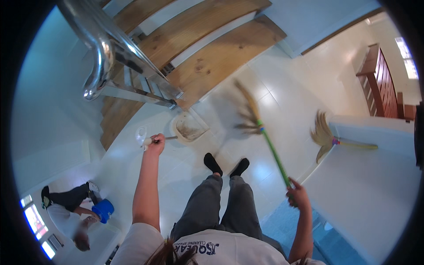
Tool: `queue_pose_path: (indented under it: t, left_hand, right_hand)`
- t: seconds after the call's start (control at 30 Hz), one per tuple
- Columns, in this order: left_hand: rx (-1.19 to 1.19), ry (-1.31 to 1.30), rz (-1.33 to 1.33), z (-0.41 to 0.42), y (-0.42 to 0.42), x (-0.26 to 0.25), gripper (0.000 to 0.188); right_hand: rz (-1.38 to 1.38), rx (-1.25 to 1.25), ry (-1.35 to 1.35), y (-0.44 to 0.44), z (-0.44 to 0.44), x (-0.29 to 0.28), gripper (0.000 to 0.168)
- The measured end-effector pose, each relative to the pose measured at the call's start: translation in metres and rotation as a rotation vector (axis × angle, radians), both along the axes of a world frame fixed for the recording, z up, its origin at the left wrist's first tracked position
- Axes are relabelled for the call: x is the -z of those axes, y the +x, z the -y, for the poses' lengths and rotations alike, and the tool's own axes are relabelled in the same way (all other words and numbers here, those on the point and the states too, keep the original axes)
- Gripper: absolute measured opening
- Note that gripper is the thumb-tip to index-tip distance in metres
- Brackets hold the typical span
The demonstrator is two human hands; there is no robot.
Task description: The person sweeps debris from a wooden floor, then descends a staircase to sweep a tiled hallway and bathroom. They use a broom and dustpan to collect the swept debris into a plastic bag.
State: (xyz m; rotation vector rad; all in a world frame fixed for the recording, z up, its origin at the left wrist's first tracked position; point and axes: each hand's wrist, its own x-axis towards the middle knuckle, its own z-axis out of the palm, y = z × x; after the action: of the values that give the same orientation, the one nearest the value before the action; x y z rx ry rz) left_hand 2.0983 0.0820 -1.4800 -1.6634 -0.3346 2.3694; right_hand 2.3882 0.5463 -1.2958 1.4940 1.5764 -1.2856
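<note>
My left hand (156, 144) grips the handle of a long-handled dustpan (198, 135). Its pan rests on the tiled floor beside the foot of the stair railing, with dark dirt and debris (187, 127) inside. In my right hand (298, 193) is the green handle of a soft-fibre broom (273, 149). The broom's bristles are fanned out and blurred, to the right of the pan and in front of my feet. Whether they touch the floor I cannot tell.
Wooden stairs (212, 63) with a shiny metal railing (102, 63) rise ahead. A second broom (323, 139) lies against a low white wall (364, 179) at right. Brown slatted wooden furniture (381, 79) stands beyond. At lower left, another person (66, 215) bends over a blue bucket (104, 211).
</note>
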Motion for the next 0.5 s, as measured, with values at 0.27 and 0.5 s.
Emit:
queue_pose_path:
  t: [0.27,0.5]
  left_hand:
    - [0.208,-0.082,0.009,0.016,-0.009,0.004,0.016]
    - [0.309,0.02,0.026,0.038,-0.03,0.04,0.016]
  right_hand:
    - [-0.15,0.397,0.025,0.026,-0.062,0.145,0.023]
    - [-0.158,0.354,-0.235,-0.016,0.146,0.233,0.026]
